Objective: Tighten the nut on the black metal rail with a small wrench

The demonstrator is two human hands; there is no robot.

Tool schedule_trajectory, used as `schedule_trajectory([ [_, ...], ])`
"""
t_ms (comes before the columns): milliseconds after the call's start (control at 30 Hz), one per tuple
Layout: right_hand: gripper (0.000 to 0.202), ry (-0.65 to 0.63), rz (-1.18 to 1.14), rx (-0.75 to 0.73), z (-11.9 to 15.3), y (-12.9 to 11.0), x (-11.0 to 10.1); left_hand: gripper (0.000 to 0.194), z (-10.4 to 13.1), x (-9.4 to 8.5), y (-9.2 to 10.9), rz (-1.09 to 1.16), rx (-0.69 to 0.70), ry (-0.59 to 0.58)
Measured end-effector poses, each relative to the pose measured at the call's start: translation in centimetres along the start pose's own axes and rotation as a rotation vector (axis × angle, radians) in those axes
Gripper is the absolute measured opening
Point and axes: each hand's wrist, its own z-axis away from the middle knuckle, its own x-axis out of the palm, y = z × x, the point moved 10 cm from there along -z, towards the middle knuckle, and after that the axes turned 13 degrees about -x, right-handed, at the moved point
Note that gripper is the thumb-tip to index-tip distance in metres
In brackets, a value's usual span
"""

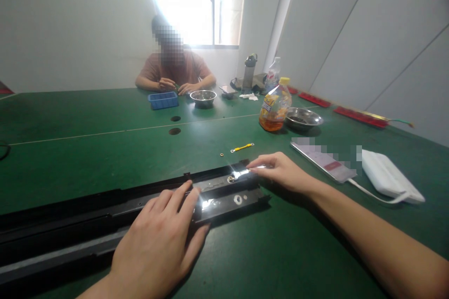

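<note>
A long black metal channel [115,215] lies across the green table [280,252], reaching out at the left edge. My left hand [163,229] rests over it, fingers on top and thumb at the near side, holding it. With fingertips pinched, my right hand [277,170] holds a shiny wrench [242,174], whose head sits around a small fastener at the channel's right end. A pale ringed hole [238,200] shows nearer to me. Beyond the channel lie a yellow wire with ring ends [242,147] and a small brass nut [221,154].
A phone [324,161] and white power bank [391,175] lie at the right, joined by a cable. Behind stand a drink bottle [275,107] and metal bowl [303,118]. Across the table, a person [175,70] sits near a blue tray [163,100] and another bowl [203,98].
</note>
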Motion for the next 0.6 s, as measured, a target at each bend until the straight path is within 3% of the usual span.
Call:
schedule_trajectory([
  [600, 0.033, 0.013, -0.032, 0.024, 0.17, 0.23, -0.04, 0.061, 0.0, 0.03, -0.06, 0.007, 0.003, -0.002],
])
